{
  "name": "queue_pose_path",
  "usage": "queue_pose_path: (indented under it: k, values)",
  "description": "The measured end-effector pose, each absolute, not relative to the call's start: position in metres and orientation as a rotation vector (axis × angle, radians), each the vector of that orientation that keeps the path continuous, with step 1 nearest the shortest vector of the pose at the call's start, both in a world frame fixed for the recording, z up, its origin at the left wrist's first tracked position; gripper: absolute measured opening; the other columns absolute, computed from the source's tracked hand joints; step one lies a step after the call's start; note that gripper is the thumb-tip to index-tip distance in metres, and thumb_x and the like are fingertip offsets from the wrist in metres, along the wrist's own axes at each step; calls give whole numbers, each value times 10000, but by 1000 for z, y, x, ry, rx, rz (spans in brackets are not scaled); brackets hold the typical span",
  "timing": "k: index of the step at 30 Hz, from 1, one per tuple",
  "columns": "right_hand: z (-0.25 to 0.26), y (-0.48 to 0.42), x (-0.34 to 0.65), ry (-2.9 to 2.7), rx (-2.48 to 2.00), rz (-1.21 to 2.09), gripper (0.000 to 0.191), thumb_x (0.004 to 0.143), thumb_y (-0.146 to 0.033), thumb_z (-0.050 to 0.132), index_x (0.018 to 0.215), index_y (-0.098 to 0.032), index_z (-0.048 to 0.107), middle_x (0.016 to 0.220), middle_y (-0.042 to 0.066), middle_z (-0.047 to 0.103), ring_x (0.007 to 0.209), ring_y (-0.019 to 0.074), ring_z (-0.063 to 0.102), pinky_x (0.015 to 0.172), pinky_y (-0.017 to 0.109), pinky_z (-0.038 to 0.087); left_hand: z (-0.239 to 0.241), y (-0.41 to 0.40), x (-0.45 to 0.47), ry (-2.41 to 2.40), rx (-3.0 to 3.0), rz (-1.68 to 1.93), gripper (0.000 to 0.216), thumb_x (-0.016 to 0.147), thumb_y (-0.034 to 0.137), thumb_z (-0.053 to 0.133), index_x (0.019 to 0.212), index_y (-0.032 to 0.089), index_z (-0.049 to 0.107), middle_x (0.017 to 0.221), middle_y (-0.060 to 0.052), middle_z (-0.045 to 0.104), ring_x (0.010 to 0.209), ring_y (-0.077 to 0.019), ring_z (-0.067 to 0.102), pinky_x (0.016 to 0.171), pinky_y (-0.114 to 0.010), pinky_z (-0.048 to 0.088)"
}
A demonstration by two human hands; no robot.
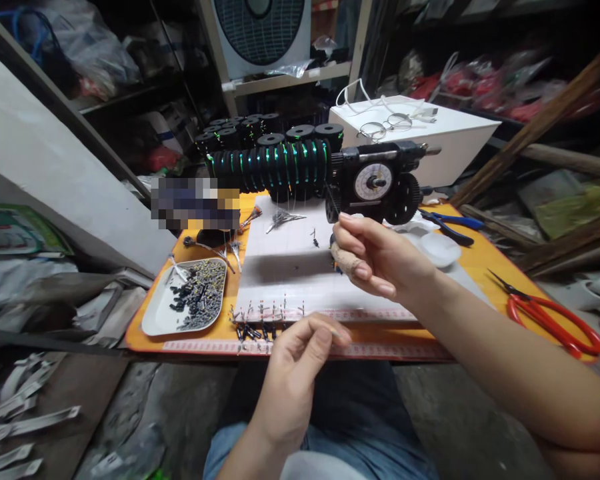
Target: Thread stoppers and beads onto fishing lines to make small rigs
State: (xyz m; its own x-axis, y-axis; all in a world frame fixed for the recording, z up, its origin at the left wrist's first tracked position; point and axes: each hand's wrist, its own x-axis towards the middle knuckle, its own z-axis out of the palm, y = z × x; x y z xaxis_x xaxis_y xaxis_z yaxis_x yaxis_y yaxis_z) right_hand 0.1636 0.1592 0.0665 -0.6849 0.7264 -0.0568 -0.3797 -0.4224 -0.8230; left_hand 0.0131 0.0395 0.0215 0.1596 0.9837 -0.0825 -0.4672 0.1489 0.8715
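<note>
My right hand (375, 257) is raised over a white ruled sheet (290, 267), fingers pinched just below a black winding machine with a round dial (375, 181); the index finger is wrapped in tape. What it pinches is too fine to make out. My left hand (300, 353) hovers at the near edge of the orange board (205, 337), thumb and finger pinched together beside a row of small black pieces (260, 320) lined along the sheet's edge. A row of black spools with green line (275, 163) sits on the machine's shaft.
A white tray of small dark parts (193, 297) lies at the left. Red-handled scissors (550, 317) rest at the right, blue-handled pliers (450, 223) and a small white dish (437, 247) near the machine. A white box with spectacles (410, 130) stands behind. Clutter surrounds the board.
</note>
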Motion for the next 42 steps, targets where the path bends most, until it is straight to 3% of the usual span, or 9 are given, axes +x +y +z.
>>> queue_pose_path:
  k: [6,11,24,31,38,42]
  values:
    - [61,161,163,-1090,-533,2141,440,966,-418,426,598,-177,425,459,-27,552,211,27,345,205,103,232,11,29,21,540,450,1064,234,984,298,449,851,140,558,573,-15,653,492,-130,658,514,-206,497]
    - [60,161,161,-1109,-535,2135,437,973,-420,419,616,-171,455,464,-18,563,215,28,356,214,100,232,-1,22,18,443,418,1042,295,1016,337,337,888,154,530,553,-27,697,410,-138,664,406,-174,498]
    - [62,156,157,-1095,-530,2085,442,985,-393,411,600,-175,429,440,-26,567,204,26,347,213,97,239,-5,17,12,300,463,1118,296,1034,233,214,868,171,451,663,-67,767,467,-137,709,410,-135,502]
    - [64,154,158,-1127,-487,2085,434,977,-392,444,603,-172,446,439,-32,560,205,26,335,209,105,237,0,24,6,512,701,1187,252,1026,279,258,981,150,470,747,-112,772,577,-172,739,559,-244,565]
    - [62,156,160,-1127,-495,2090,433,970,-391,446,598,-170,452,441,-23,570,202,30,349,207,102,240,3,31,7,501,637,1147,183,1015,286,380,879,178,437,640,-36,756,452,-133,696,425,-148,510]
    - [61,157,159,-1122,-524,2074,435,966,-400,443,592,-180,411,440,-24,569,201,30,350,212,100,241,2,27,8,446,552,1109,198,1020,275,358,856,183,419,614,-22,743,432,-128,689,389,-130,495]
